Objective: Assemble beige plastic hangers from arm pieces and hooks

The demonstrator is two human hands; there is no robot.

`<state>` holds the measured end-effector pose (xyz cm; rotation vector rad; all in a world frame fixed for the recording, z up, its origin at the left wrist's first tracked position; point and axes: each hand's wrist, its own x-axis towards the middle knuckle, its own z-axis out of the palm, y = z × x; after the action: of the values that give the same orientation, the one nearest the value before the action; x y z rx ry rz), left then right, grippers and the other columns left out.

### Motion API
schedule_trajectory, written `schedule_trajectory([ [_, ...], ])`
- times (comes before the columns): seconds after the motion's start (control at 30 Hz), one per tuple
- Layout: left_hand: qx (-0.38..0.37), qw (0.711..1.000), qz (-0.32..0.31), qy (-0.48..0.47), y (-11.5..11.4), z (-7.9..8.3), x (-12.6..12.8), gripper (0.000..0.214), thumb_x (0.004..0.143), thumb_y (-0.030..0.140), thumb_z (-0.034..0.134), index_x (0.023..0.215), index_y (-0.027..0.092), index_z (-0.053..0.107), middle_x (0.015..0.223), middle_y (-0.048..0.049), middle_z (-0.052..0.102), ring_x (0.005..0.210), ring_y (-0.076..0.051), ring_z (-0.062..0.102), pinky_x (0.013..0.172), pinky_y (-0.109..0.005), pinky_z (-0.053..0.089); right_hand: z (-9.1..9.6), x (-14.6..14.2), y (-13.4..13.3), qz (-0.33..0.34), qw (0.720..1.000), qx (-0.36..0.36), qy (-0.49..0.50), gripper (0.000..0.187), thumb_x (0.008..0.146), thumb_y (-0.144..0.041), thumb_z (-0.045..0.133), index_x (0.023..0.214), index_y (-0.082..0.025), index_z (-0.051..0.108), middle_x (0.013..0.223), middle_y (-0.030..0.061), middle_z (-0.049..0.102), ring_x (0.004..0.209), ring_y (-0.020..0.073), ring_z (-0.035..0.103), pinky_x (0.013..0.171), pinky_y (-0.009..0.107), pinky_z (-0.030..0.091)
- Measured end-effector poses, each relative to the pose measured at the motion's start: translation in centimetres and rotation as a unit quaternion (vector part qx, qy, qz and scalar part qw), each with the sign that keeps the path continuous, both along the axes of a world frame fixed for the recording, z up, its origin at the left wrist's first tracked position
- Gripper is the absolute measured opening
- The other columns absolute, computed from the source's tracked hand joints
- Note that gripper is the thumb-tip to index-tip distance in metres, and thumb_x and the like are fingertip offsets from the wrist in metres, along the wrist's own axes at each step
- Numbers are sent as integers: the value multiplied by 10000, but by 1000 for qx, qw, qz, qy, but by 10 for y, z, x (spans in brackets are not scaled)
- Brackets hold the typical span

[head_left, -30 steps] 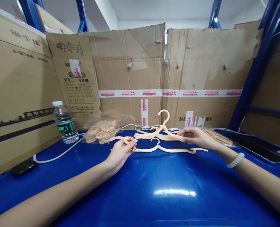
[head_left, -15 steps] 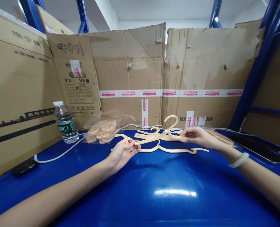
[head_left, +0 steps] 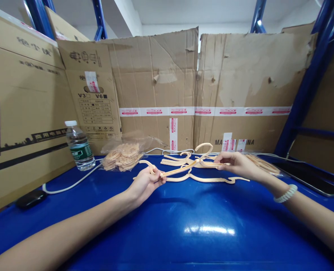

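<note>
Between my two hands a cream plastic clothes hanger [head_left: 180, 171] is held above the table, its hook pointing up. My left hand [head_left: 148, 182] pinches the hanger's left arm near the notched end. The fingers of my right hand [head_left: 231, 162] are closed on its right arm, partly hiding it. Another cream hanger [head_left: 209, 179] lies flat on the blue table just beneath. Behind the held one rest several more hanger pieces [head_left: 174, 161], partly covered by it.
On the left stand a water bottle [head_left: 80, 148] and a clear bag of cream pieces [head_left: 123, 157]. A black object [head_left: 31, 198] lies by a white cable [head_left: 70, 189]. At right are a bag of long pieces [head_left: 264, 165] and a dark flat device [head_left: 310, 180]. Cardboard [head_left: 155, 86] walls the back.
The held hanger has tilted slightly, and its hook sits a little lower. Both hands keep nearly the same place and grip.
</note>
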<state>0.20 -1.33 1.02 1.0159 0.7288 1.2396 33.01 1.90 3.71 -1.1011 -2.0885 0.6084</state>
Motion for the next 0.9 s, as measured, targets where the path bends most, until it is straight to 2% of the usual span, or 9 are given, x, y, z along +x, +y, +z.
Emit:
schedule_trajectory([
  [0.17,25,999,27,9,3,-4,-3,227,639,-33,587,618,154,461,616,15,581,587,-116,586,650,-257,489,-3,-4,-3,7,1000,1,-10,409,685,-549,683,781,-154,631,792,61,632,728,189,585,654,298,468],
  [0.37,36,995,96,-2,7,-8,-3,221,695,-15,617,628,151,486,628,20,579,609,-105,601,695,-263,523,1,-11,-12,22,999,-41,-2,368,685,-506,683,777,-157,608,757,46,620,669,170,580,576,275,461],
  [0.57,4,990,136,-48,7,-4,0,254,756,-43,584,632,152,480,673,0,607,729,-124,656,822,-288,540,4,-12,-15,10,997,-76,4,320,720,-455,660,796,-159,568,585,9,581,523,141,550,485,254,410],
  [0.63,-5,992,122,-6,2,-2,2,173,801,44,591,704,158,503,771,-38,653,759,-146,667,794,-298,544,5,-11,-15,3,997,-82,10,309,732,-442,654,811,-159,559,564,3,573,504,134,540,466,245,388],
  [0.7,19,991,72,109,-7,-2,5,97,819,163,614,782,168,524,866,-80,676,765,-180,668,715,-309,547,6,-10,-16,3,996,-90,21,302,753,-435,644,836,-160,549,552,-3,566,493,129,538,458,240,374],
  [0.73,61,979,36,189,-13,-3,6,90,812,202,626,814,175,540,890,-89,677,771,-196,664,681,-312,542,6,-10,-16,8,995,-96,26,302,761,-435,641,846,-161,544,552,-7,561,494,129,543,458,238,373],
  [0.77,126,954,1,273,-20,-3,8,97,793,216,642,828,182,558,885,-91,675,778,-214,658,651,-313,533,7,-10,-17,17,994,-103,31,305,763,-436,642,851,-163,539,561,-10,558,498,128,550,459,238,376],
  [0.8,214,913,-36,346,-27,-4,10,94,788,210,638,865,191,589,922,-95,673,838,-231,648,681,-322,524,7,-10,-18,30,993,-111,33,309,760,-437,649,851,-165,535,586,-10,561,507,127,558,465,238,386],
  [0.9,469,736,-115,474,-47,-3,14,204,826,191,578,1017,217,646,1034,-114,673,991,-270,606,893,-391,441,5,-12,-20,76,988,-135,26,319,742,-423,677,870,-171,529,672,-10,569,530,122,581,494,243,431],
])
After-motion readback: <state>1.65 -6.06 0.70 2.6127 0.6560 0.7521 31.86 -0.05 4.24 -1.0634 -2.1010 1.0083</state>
